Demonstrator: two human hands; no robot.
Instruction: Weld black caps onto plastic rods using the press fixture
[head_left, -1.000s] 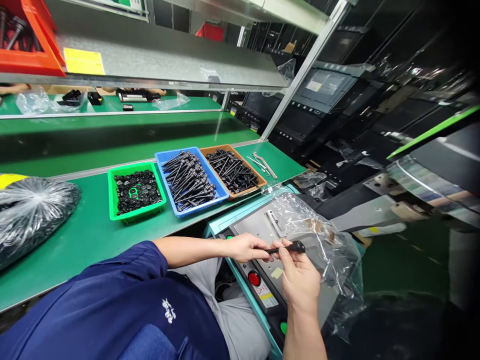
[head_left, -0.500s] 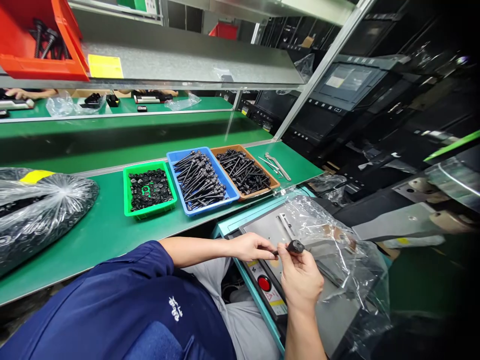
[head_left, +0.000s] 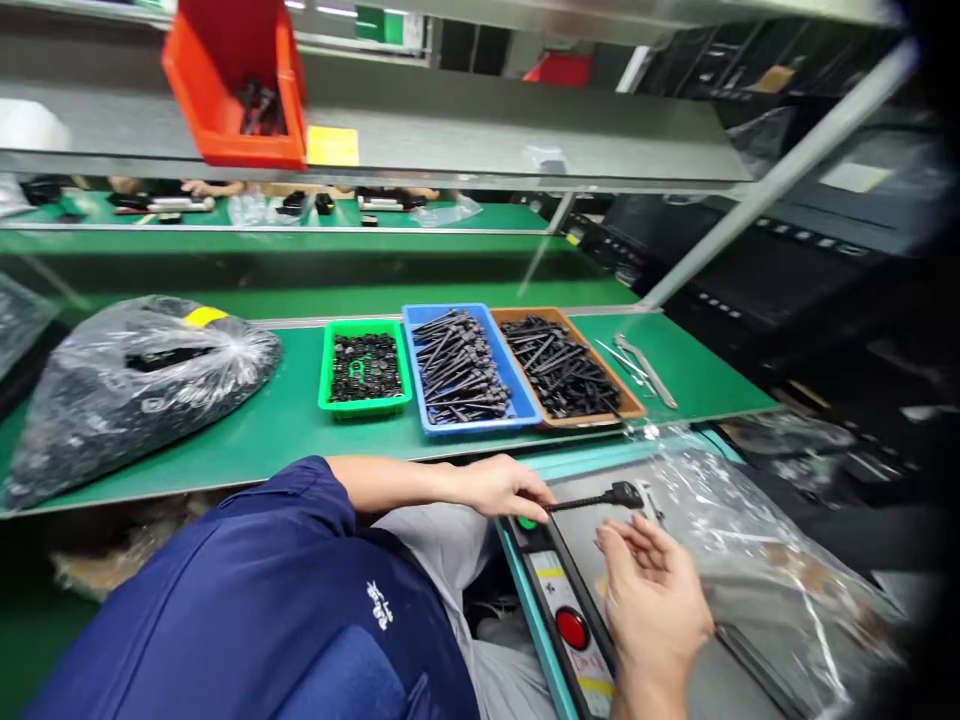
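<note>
My left hand (head_left: 510,488) pinches the thin end of a black ribbed rod (head_left: 592,500), whose wide block-like head points right over the grey machine top (head_left: 577,550). Just below that head is my right hand (head_left: 656,590), off the rod. Its fingers are loosely curled and apart, and I see nothing in them. Similar black rods fill a blue tray (head_left: 521,408) on the green bench, and more black ribbed parts lie in a brown tray (head_left: 634,405) beside it. Small black round parts fill a green tray (head_left: 326,385).
A red button (head_left: 572,628) and a green button (head_left: 526,523) sit on the machine's front panel. Clear plastic film (head_left: 750,540) covers its right side. Metal tools (head_left: 645,370) lie right of the trays, a stuffed plastic bag (head_left: 150,400) left. An orange bin (head_left: 292,100) stands on the shelf above.
My right hand has let go of the rod's head and moved down and right, its fingers loosening. My left hand still holds the thin end. The view has turned left.
</note>
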